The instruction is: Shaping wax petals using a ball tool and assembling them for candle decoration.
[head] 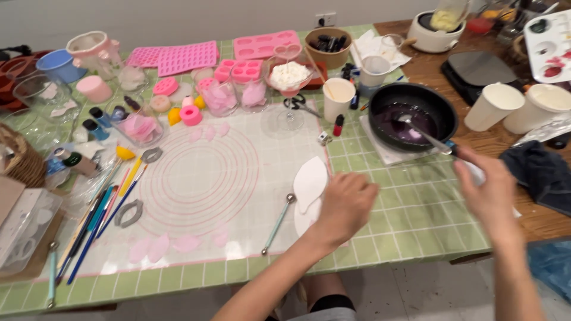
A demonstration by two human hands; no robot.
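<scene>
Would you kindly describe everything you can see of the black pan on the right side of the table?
The black pan is round, dark and shallow, apparently non-stick metal. It sits upright on a pale square mat on the green tiled table, holding a thin purple-pink liquid. A metal spoon rests in it, its handle running to the right hand, which grips it. White paper cups stand to its right.

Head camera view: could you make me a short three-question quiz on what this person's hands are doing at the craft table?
1. True or false: the right hand holds a spoon that reaches into the black pan.
2. What does the left hand rest on? A) white leaf-shaped pieces B) paintbrushes C) pink moulds
3. What colour is the liquid in the pan?

Key: 1 true; 2 A; 3 purple.
</scene>
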